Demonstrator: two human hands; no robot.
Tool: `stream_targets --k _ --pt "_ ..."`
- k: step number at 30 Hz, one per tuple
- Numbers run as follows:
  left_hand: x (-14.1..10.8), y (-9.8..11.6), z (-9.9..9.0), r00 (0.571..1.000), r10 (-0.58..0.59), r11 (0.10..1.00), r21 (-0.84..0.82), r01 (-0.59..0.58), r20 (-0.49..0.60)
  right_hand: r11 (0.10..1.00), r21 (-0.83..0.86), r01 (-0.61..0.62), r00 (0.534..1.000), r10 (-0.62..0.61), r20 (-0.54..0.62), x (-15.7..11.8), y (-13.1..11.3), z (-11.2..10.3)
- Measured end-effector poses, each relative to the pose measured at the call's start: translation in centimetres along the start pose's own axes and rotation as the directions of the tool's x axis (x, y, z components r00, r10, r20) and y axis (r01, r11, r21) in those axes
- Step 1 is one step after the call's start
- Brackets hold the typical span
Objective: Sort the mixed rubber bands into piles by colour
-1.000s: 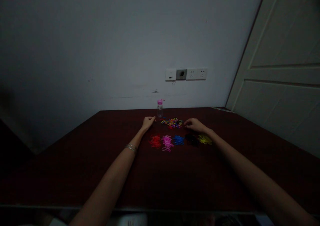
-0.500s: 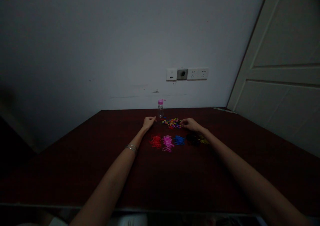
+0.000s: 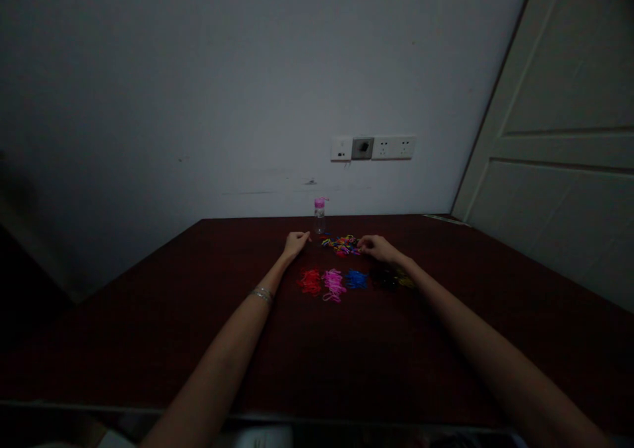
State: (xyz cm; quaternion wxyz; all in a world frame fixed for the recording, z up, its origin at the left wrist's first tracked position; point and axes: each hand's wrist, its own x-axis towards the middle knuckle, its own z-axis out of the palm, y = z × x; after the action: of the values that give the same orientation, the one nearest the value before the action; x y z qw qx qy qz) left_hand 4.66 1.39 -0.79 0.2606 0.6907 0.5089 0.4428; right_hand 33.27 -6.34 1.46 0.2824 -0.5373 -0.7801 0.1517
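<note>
A mixed pile of small coloured elastic bands [image 3: 341,244] lies toward the back of the table. At its right edge my right hand [image 3: 377,247] has its fingers pinched together at the bands; what they hold is too small to make out. Left of the pile, my left hand [image 3: 296,243] rests closed on the table, its grip hidden. Nearer to me, bands lie sorted by colour: red bands [image 3: 310,281], pink bands [image 3: 333,284], blue bands [image 3: 356,279], black bands [image 3: 384,278] and yellow bands [image 3: 405,279], the last partly covered by my right forearm.
A clear bottle with a pink cap [image 3: 319,217] stands behind the pile, close to the wall. The dark red table [image 3: 347,355] reaches back to the wall, where a row of sockets [image 3: 393,147] is mounted. On the right is a pale panelled door [image 3: 559,217].
The whole view has shifted very slightly. Both hands keep nearly the same places, the right one still at the mixed pile's edge.
</note>
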Motion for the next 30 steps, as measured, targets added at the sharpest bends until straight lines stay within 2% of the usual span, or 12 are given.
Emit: stream_targets --k 4,10,15,20,25,30 --pt "-0.1 0.1 0.0 1.0 0.005 1.0 -0.016 -0.005 0.005 0.994 0.104 0.016 0.999 -0.019 0.03 -0.3 -1.8 -0.2" --pt "-0.3 0.3 -0.1 1.0 0.005 1.0 -0.015 -0.005 0.003 0.974 0.198 0.108 0.985 -0.132 0.113 -0.8 -4.8 0.5" --pt "-0.4 0.4 -0.2 1.0 -0.002 1.0 -0.014 0.002 0.005 0.948 0.304 0.097 0.953 -0.177 0.245 -1.2 -6.9 1.6" --pt "-0.4 0.3 -0.2 1.0 0.006 1.0 -0.012 -0.006 0.004 0.923 0.369 0.106 0.918 -0.233 0.321 -1.6 -8.4 2.1" --pt "-0.5 0.5 -0.3 1.0 -0.011 1.0 0.002 0.011 -0.005 0.926 0.361 0.111 0.904 -0.245 0.351 -1.7 -8.5 2.3" --pt "-0.8 1.1 -0.4 1.0 -0.031 1.0 0.002 0.031 -0.005 0.936 0.341 0.087 0.942 -0.188 0.277 -1.2 -6.6 1.5"
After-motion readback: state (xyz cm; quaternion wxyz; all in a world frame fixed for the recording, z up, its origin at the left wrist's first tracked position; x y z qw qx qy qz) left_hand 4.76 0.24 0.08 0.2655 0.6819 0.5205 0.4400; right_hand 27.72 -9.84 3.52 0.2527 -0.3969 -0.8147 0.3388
